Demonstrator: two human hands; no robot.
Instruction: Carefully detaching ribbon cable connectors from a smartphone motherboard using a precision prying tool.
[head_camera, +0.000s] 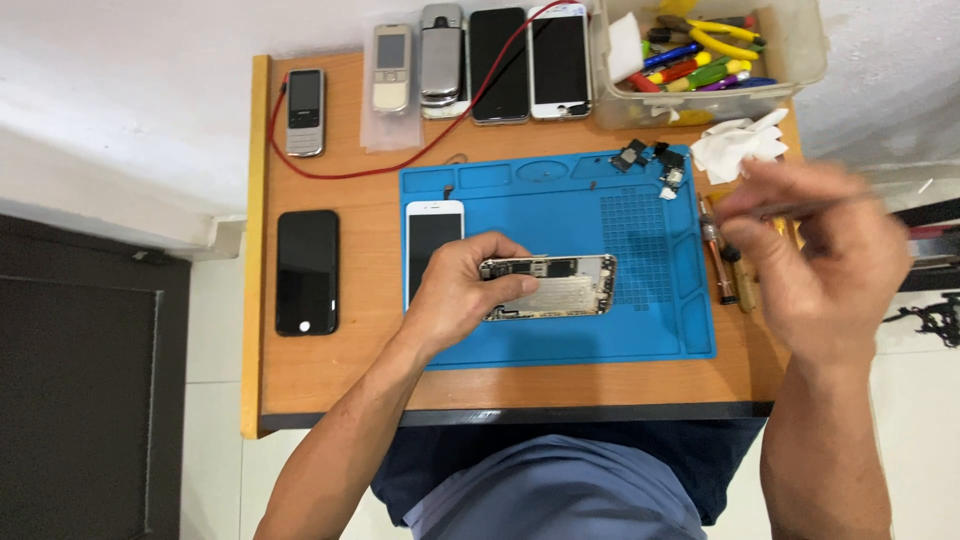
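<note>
**Opened phone held on a blue mat at a small wooden desk**

A person sits at a small wooden desk (330, 375) pushed against a white wall, with pale floor tiles on either side and a dark panel at the far left. A blue work mat (560, 340) covers the middle of the desk. The left hand (462, 285) is closed around one end of an opened phone body (560, 287), pinning it flat on the mat. Just beside it lies a white-faced phone screen (432, 235). The right hand (825, 265) is raised above the desk's right edge, blurred, its fingers pinched on a thin metal tool (800, 210). Small dark parts (650, 160) sit at the mat's far corner, near a crumpled white tissue (740, 145). A row of phones (470, 65) lines the back edge, a red cable (400, 160) looping past them, beside a clear bin of tools (700, 60). A black phone (307, 272) lies at the left.
</note>
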